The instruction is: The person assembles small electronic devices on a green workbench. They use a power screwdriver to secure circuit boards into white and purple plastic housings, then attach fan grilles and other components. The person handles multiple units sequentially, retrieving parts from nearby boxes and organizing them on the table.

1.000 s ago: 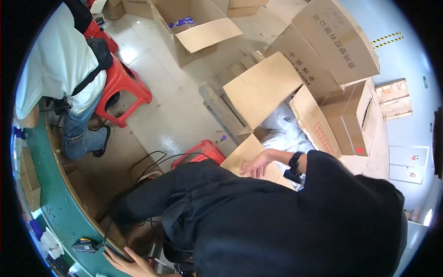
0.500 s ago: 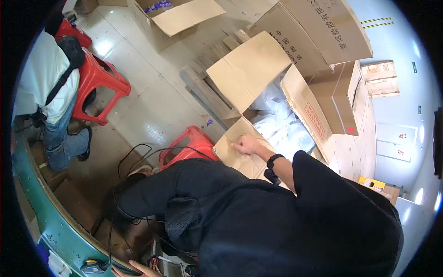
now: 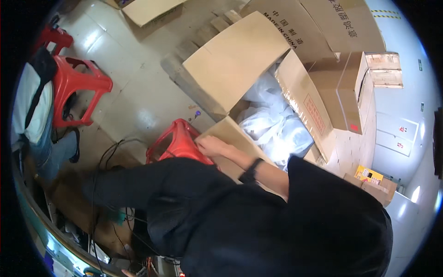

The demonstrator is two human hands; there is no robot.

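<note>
My right hand, with a black band on its wrist, is at the outer edge of a cardboard flap. Its fingers are bent over the edge and look closed on it. The flap belongs to an open cardboard box holding crumpled translucent plastic bags. Just beyond the fingers stands a red plastic stool. Of my left hand only a sliver of fingers shows at the lower edge, by the green workbench; what it touches is hidden.
A closed carton stands behind the open box, with large cardboard sheets beyond. A wooden pallet lies beside it. At left a person sits near another red stool. Black cables hang by my leg.
My right hand has slid left along the flap to its outer edge. My left hand has dropped mostly out of view. The whole view has shifted, and the seated person appears farther left.
</note>
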